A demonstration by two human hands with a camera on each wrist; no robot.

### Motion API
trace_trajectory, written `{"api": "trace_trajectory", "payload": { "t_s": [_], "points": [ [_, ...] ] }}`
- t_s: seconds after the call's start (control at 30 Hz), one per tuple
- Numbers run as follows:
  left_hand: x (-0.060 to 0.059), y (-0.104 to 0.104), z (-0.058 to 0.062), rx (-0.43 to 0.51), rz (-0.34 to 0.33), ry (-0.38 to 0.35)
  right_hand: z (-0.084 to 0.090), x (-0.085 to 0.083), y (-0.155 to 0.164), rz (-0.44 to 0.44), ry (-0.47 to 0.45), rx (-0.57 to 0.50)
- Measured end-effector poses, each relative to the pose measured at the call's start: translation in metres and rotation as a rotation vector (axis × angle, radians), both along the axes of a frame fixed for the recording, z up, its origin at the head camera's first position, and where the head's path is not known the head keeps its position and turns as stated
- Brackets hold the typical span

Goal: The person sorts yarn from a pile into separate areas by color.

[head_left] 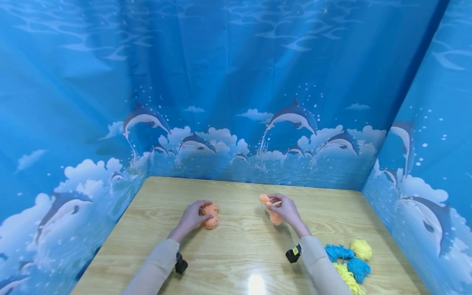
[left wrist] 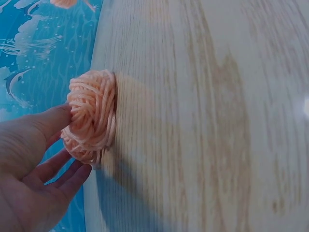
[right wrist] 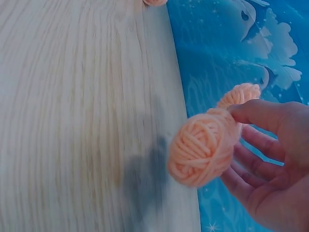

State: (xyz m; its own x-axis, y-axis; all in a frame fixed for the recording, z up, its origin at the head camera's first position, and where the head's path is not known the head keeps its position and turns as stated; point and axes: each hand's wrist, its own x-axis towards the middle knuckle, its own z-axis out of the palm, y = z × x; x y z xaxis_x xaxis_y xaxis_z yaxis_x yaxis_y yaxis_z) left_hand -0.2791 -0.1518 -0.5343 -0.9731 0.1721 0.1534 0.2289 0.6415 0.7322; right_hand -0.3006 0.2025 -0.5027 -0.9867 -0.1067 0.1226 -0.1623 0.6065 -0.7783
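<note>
A bundle of peach yarn [head_left: 211,223], pinched in at its middle, rests on the table at the left. My left hand [head_left: 191,218] holds it between thumb and fingers; in the left wrist view the thumb presses the near face of the yarn [left wrist: 91,111] while fingertips curl at its lower end. On the right, my right hand [head_left: 288,209] pinches a second peach yarn bundle [head_left: 275,217] by its narrow middle. The right wrist view shows this yarn [right wrist: 200,150] raised over the table, its shadow falling beside it, with a rounded lobe at either end.
Near the right edge of the wooden table [head_left: 236,246] lie blue yarn [head_left: 357,268], a yellow yarn ball [head_left: 361,249] and a looser yellow yarn bundle [head_left: 346,276], close to my right forearm. A dolphin-print curtain [head_left: 228,90] stands behind the table and along its sides.
</note>
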Motion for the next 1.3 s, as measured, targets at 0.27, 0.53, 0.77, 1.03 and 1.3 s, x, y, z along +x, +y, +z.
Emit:
{"api": "trace_trajectory", "payload": {
  "t_s": [0.27, 0.53, 0.77, 1.03, 1.3],
  "points": [
    [0.0, 0.0, -0.001, 0.01, 0.001, 0.007, -0.001, 0.0, -0.019, 0.009, -0.018, -0.023],
    [0.0, -0.001, -0.003, 0.009, 0.001, 0.014, -0.004, -0.001, -0.038, 0.029, -0.039, -0.048],
    [-0.001, -0.001, -0.002, 0.011, -0.004, 0.023, -0.008, -0.003, -0.053, 0.046, -0.048, -0.078],
    [0.0, -0.002, -0.002, 0.012, -0.007, 0.038, -0.011, -0.003, -0.071, 0.068, -0.065, -0.098],
    [-0.001, -0.001, -0.004, 0.006, -0.004, 0.026, -0.012, 0.0, -0.088, 0.084, -0.05, -0.116]
  ]
}}
